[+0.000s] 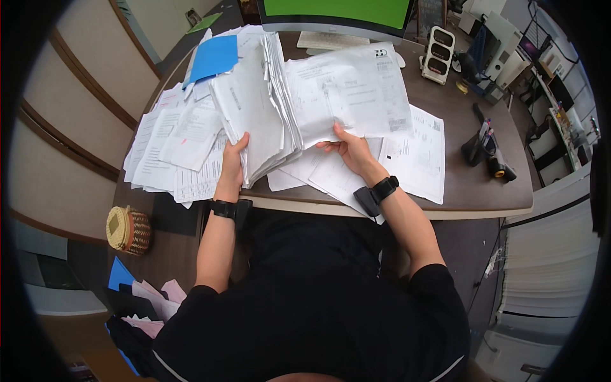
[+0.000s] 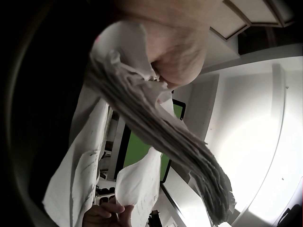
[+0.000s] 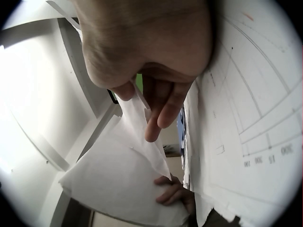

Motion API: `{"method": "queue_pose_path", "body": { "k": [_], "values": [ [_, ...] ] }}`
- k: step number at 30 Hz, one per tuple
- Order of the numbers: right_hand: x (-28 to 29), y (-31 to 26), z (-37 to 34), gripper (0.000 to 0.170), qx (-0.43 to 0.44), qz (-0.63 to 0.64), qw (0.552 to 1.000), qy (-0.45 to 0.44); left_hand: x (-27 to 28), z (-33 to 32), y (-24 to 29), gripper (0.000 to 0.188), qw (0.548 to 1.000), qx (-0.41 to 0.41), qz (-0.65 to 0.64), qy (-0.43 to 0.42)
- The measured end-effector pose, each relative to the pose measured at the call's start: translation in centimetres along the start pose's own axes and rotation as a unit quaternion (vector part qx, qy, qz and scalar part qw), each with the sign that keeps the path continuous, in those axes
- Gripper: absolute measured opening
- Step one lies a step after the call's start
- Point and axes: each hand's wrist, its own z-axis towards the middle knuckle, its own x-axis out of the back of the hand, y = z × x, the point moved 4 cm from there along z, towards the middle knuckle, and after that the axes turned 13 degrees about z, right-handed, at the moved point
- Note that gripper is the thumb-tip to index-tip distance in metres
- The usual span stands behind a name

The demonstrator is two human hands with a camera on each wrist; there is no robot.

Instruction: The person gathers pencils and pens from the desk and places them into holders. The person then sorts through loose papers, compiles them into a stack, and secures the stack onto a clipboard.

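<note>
My left hand (image 1: 233,164) grips a thick stack of papers (image 1: 254,114) by its lower left edge, thumb over the front. The stack stands tilted up from the desk; its many layered edges (image 2: 161,127) show in the left wrist view. A white printed sheet (image 1: 356,95) slants out to the right beside the stack. My right hand (image 1: 353,153) pinches that sheet at its bottom edge between thumb and fingers. In the right wrist view the sheet (image 3: 123,161) hangs from the thumb side, while the other fingers (image 3: 170,104) are loosely bent.
Loose papers (image 1: 153,149) spread over the desk's left, with a blue sheet (image 1: 215,57) on top. More printed pages (image 1: 417,159) lie under the right forearm. Behind are a monitor (image 1: 337,28) and keyboard (image 1: 331,41). A power strip (image 1: 438,55), pen holder (image 1: 478,148) and woven basket (image 1: 130,230) stand around.
</note>
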Motion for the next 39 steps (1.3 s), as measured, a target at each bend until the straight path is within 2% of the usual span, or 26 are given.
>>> {"method": "queue_pose_path", "body": {
  "k": [12, 15, 18, 20, 21, 23, 27, 30, 33, 35, 39],
  "values": [
    [-0.2, -0.1, -0.1, 0.041, 0.000, -0.003, 1.000, -0.001, -0.1, -0.2, 0.3, 0.046, 1.000, -0.001, 0.003, 0.001],
    [-0.1, 0.1, -0.5, 0.042, -0.006, 0.000, 1.000, -0.006, 0.0, -0.4, 0.5, 0.045, 1.000, 0.021, -0.004, 0.011],
    [-0.3, -0.1, -0.2, 0.043, -0.008, 0.005, 1.000, -0.021, 2.2, 0.6, -1.2, 0.044, 0.997, 0.052, -0.025, 0.044],
    [-0.2, 0.2, -0.5, 0.043, -0.009, 0.010, 1.000, -0.023, 2.5, 1.0, -1.5, 0.044, 0.995, 0.036, -0.080, -0.045],
    [-0.3, 0.2, -0.6, 0.044, -0.015, 0.011, 1.000, -0.024, 2.6, 1.1, -1.9, 0.044, 0.995, 0.036, -0.080, -0.046],
    [-0.4, 0.0, -0.2, 0.044, -0.019, 0.010, 0.999, -0.028, 1.5, 0.7, -0.9, 0.044, 0.998, 0.038, -0.041, 0.009],
    [-0.3, 0.3, -0.5, 0.046, -0.024, 0.010, 0.999, -0.033, -0.2, -0.3, 0.4, 0.036, 1.000, 0.015, -0.013, 0.017],
    [-0.4, 0.1, -0.2, 0.047, -0.026, 0.008, 0.999, -0.043, 0.2, -0.1, 0.4, 0.040, 1.000, 0.014, -0.005, 0.021],
    [-0.3, 0.4, -0.6, 0.049, -0.031, 0.010, 0.999, -0.043, 0.7, 0.2, -0.4, 0.048, 0.998, 0.048, -0.044, -0.015],
    [-0.2, 0.2, -0.1, 0.049, -0.034, 0.006, 0.999, -0.041, 0.1, -0.1, 0.3, 0.047, 0.999, 0.018, -0.027, 0.004],
    [-0.1, 0.6, -0.5, 0.050, -0.039, 0.007, 0.998, -0.048, -0.3, -0.5, 0.6, 0.048, 1.000, 0.017, -0.024, -0.004]
  ]
}}
